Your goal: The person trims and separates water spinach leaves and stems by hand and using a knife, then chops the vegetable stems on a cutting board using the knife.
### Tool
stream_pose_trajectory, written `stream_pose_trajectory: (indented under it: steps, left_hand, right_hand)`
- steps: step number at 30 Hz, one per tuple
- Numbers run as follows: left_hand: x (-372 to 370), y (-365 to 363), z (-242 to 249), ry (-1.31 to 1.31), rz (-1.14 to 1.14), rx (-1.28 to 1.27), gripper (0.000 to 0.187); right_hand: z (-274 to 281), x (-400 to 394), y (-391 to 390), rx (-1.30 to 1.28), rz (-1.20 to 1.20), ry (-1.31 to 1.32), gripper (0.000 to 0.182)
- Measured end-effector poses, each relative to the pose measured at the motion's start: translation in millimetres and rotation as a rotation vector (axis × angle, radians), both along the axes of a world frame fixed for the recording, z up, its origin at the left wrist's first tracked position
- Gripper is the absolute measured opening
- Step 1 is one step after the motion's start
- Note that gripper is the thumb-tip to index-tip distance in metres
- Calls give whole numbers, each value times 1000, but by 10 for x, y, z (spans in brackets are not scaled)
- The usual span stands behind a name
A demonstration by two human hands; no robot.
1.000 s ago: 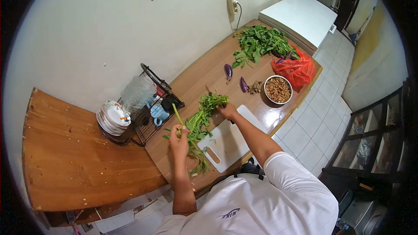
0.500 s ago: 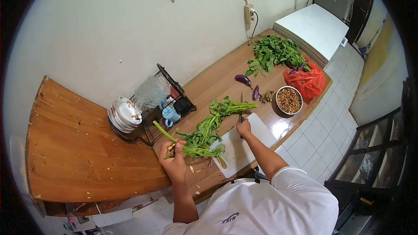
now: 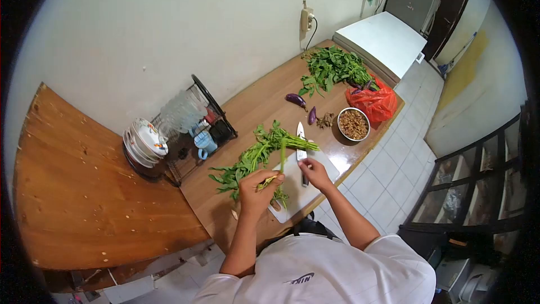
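Left hand: thumb and fingers clamped on a green stem; left hand (image 3: 257,192), stem (image 3: 282,159) pointing up past the thumb, probably pinched there to leave its upper length free.
Right hand: at the knife, fingertips where blade meets handle; right hand (image 3: 318,174), knife (image 3: 301,130). Cannot tell if it grips or just rests.
Knife: lying lengthwise, dark handle toward the person, tip past the board's far edge; handle-first probably for easy reach.
Greens: bunch (image 3: 251,159) left of the knife, stem ends crossing the blade; stems all aimed one way, likely to keep them gathered.
Cutting board: white, near desk edge, in front of the person; cutting board (image 3: 293,198), desk (image 3: 256,108). Likely there to spare the wood.
Beyond: two eggplants, one (image 3: 295,99), other (image 3: 312,115); bowl (image 3: 355,139) of brown pieces, which it presumably keeps together; red bag (image 3: 376,104) beside leafy heap (image 3: 336,67).
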State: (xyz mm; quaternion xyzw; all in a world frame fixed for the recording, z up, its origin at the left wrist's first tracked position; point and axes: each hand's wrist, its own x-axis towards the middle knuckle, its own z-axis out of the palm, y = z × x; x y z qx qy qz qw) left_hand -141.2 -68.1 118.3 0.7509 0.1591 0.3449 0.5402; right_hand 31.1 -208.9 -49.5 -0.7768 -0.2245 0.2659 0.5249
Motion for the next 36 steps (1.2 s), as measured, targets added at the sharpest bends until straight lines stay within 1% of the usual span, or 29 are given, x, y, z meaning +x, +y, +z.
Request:
stream_pose_trajectory:
  steps: [1,2,3,5,6,7,9,10,11,13,14,15,17,18,19,20,21,22,24,25,27,28,30,31,33,34,35,36]
  left_hand:
    - [-9,-41,13,64,-52,-5,12]
    - [-20,-64,36,156,-108,-12,11]
    - [-20,-92,-6,160,-115,-27,11]
    - [-21,-159,-109,127,-207,7,13]
    - [-31,-174,-143,116,-252,27,15]
    - [-55,-201,-198,109,-262,17,15]
    - [-87,-232,-256,111,-302,-20,14]
    - [-113,-233,-214,154,-316,11,11]
    - [-121,-226,-239,149,-311,9,11]
    - [-149,-210,-360,122,-379,21,10]
    - [-173,-201,-421,158,-429,-47,10]
    - [-192,-175,-473,161,-419,-52,10]
    - [-270,-104,-615,281,-411,-160,10]
    - [-295,-32,-762,322,-350,-56,18]
    - [-350,36,-867,329,-333,-59,18]
    - [-425,99,-972,341,-241,-119,17]
    - [-509,154,-1017,354,-149,-177,16]
    - [-580,205,-993,365,-134,-177,16]
    - [-720,327,-928,367,87,-243,16]
    - [-799,396,-891,379,102,-237,16]
    - [-947,543,-818,501,307,-209,20]
    - [-1008,641,-858,509,318,-201,20]
    - [-1159,773,-1002,378,390,-15,23]
    - [-1196,749,-864,394,396,-11,23]
    - [-1235,714,-600,637,466,-129,28]
    - [-1258,734,-690,590,476,-122,28]
    - [-1260,746,-833,602,485,-116,28]
    - [-1246,759,-992,495,467,-71,29]
  right_hand:
    - [375,-119,-51,221,-6,291,34]
    - [686,-225,-111,350,51,345,30]
    - [933,-327,-124,335,43,348,30]
    - [1308,-519,-100,456,113,-99,26]
    - [1403,-588,-91,436,117,-32,24]
    - [1452,-635,-114,424,109,-39,24]
    - [1530,-668,-132,317,90,-51,27]
    - [1521,-717,-141,333,33,16,30]
    - [1492,-729,-160,330,39,13,30]
    - [1477,-748,-194,388,-159,237,33]
    - [1477,-726,-227,476,-230,212,36]
    - [1544,-660,-264,448,-294,195,39]
    - [1567,-454,-394,581,-292,151,39]
    - [1646,-396,-455,646,-287,181,39]
    - [1778,-345,-509,716,-280,210,39]
    - [1885,-316,-590,759,-290,260,39]
    - [1887,-229,-699,785,-315,256,40]
    - [2004,-216,-719,854,-428,244,42]
    - [2127,-97,-911,874,-526,257,40]
    - [2109,42,-1017,978,-482,246,41]
    - [2077,256,-1255,1140,-448,281,40]
    - [2062,381,-1352,1175,-405,259,40]
    - [2018,559,-1510,1203,-370,258,40]
    - [2021,631,-1555,1248,-380,249,40]
    - [2008,777,-1619,1298,-391,250,41]
    - [1986,832,-1641,1316,-341,258,40]
    - [1952,867,-1649,1333,-292,267,40]
    - [1920,882,-1630,1319,-249,289,39]
